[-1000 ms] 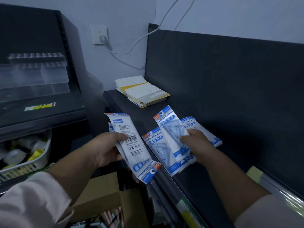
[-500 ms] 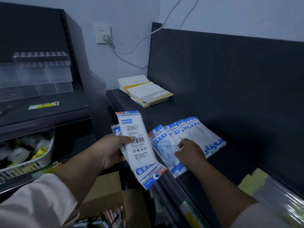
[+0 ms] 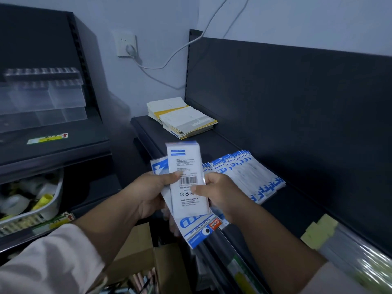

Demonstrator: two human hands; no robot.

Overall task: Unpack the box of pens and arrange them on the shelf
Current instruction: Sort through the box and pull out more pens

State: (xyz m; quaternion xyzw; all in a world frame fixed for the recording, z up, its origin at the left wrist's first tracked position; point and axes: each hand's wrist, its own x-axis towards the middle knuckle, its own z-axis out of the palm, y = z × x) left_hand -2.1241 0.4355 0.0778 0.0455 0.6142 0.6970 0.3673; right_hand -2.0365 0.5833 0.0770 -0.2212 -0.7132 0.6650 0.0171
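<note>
Both hands hold a small stack of white-and-blue flat packets in front of the dark shelf, back side with barcode facing me. My left hand grips the stack from the left, thumb on the barcode. My right hand pinches the top packet's right edge, thumb on its face. A fanned row of the same packets lies on the shelf just behind my right hand. An open cardboard box sits below, with pens partly visible inside.
A pile of yellow-and-white booklets lies at the shelf's far end. Yellow sticky pads sit at its near right. A clear acrylic rack stands on the left shelf, a white basket of tape rolls below it.
My right hand left the fanned packets on the shelf and came back to the stack in my left hand, now pinching the top packet. The stack has tilted more upright.
</note>
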